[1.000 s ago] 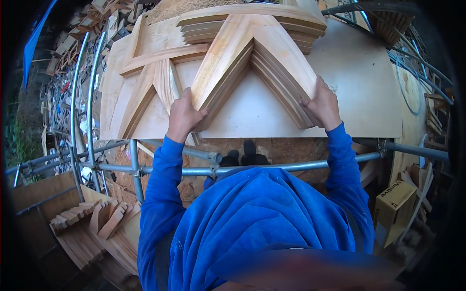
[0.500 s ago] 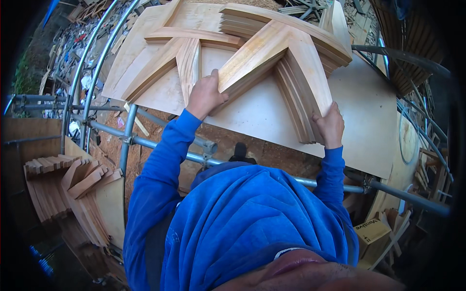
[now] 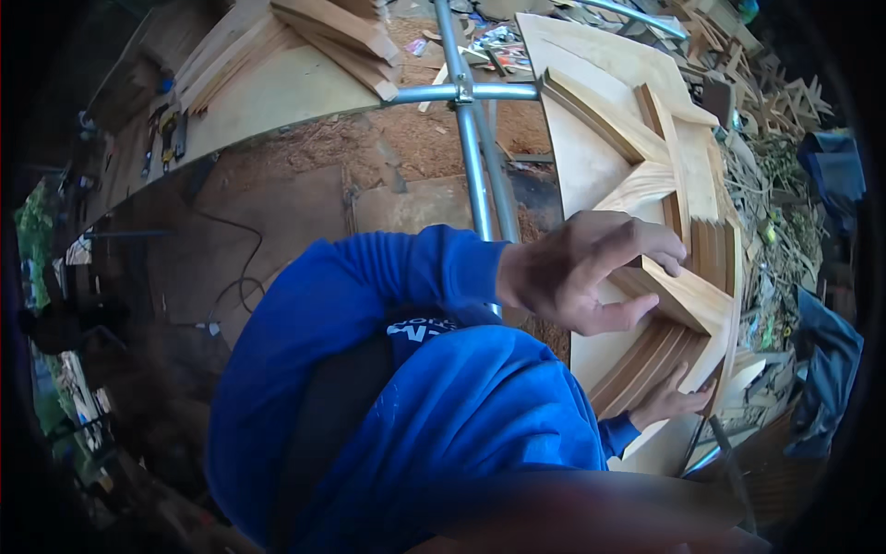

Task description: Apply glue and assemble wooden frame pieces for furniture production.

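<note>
**Layered stack of V-shaped pale wood pieces (image 3: 651, 360): laid together; exact count unreadable**

Stack sits on the pale plywood desk (image 3: 581, 171), right side of view, both hands at it. Left hand (image 3: 604, 277): thumb and fingers apart, in front of the near leg, nothing gripped; contact can't be told. Right hand (image 3: 666, 399): fingers spread by the other leg, not clamped as far as I can see; contact unclear.

Progress, my read: done = this stack is layered, edges roughly in line. Stack of curved wood bars (image 3: 711, 251) past its point is layered too. Outside the stacks = one loose V-shaped pale wood piece (image 3: 651, 155) with one straight pale wood bar (image 3: 664, 138) across its point. Can't tell if those belong in a stack, so what's left is open.

Count:
- V stack: 1, several layers, part hidden by left hand
- curved-bar stack: 1, several layers
- loose V: 1
- straight bar across it: 1
- hands: 2
- second plywood surface, upper left (image 3: 305, 88): 1, carrying a pile of cut brown wood pieces (image 3: 337, 32), cropped, no firm count; a few dark and yellow hand tools (image 3: 168, 134), too small to count.
</note>
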Available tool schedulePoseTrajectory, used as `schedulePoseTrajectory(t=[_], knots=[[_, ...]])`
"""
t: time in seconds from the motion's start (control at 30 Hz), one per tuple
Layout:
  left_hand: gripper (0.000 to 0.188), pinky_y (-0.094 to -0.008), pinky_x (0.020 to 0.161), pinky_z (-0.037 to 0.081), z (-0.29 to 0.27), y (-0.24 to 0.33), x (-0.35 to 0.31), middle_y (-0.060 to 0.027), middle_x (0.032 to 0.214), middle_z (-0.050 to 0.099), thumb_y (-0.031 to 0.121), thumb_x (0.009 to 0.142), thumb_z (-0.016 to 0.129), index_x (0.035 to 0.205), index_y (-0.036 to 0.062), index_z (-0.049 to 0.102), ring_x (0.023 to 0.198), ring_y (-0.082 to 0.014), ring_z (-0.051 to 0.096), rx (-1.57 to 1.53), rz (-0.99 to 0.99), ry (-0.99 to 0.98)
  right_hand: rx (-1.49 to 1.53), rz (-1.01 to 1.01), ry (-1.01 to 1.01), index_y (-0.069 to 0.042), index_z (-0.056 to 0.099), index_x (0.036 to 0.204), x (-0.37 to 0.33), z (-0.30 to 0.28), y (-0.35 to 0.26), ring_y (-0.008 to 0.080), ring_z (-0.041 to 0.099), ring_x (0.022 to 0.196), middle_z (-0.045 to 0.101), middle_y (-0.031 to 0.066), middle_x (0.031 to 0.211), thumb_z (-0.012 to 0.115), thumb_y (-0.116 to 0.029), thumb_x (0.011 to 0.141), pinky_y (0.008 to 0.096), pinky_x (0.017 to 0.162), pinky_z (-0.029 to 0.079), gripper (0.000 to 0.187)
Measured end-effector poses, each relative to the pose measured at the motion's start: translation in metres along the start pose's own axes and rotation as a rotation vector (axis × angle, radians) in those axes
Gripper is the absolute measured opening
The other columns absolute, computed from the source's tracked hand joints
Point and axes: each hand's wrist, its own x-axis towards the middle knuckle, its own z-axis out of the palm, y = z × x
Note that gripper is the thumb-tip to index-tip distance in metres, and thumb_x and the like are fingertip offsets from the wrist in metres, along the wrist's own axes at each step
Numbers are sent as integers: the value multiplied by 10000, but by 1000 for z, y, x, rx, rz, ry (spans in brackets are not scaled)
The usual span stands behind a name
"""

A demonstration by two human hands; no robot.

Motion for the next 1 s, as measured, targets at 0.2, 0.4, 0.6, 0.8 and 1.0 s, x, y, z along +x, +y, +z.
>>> schedulePoseTrajectory(t=[0.2,0.4,0.6,0.8,1.0], knots=[[236,-365,856,539,-209,190,-23,-22,547,568,-53,821,595,911,102,442,559,-160,597,123,678,158,818,-362,-439,26,430,1433,-51,78,-239,302,533,1289,516,206,1397,723,-121,957,413,1121,408,578],[203,-309,969,560,-326,334,-70,-74,609,589,-15,955,591,796,104,550,532,-157,564,202,921,-219,960,-900,-863,4,485,1401,-188,70,-450,320,559,1278,580,195,1351,717,-82,929,417,1104,411,533],[303,-350,1008,579,-414,452,-172,-28,488,448,-126,940,439,749,108,464,454,-141,503,477,846,-192,1000,-1313,-913,-8,524,1351,-333,15,-603,396,556,1236,596,196,1307,740,-95,892,460,1067,426,515],[73,-297,891,522,-466,547,-292,8,539,530,124,826,567,759,124,538,576,-112,578,785,932,368,1003,-1518,-1068,-9,538,1322,-462,-16,-721,402,575,1216,606,198,1283,736,-76,881,454,1037,454,488],[365,-452,806,463,-589,622,-409,-23,682,524,363,861,676,1046,96,509,655,-166,529,1508,451,869,1035,-1934,-1357,-14,572,1284,-626,-35,-863,401,608,1172,625,202,1259,727,-92,884,435,999,499,436]])
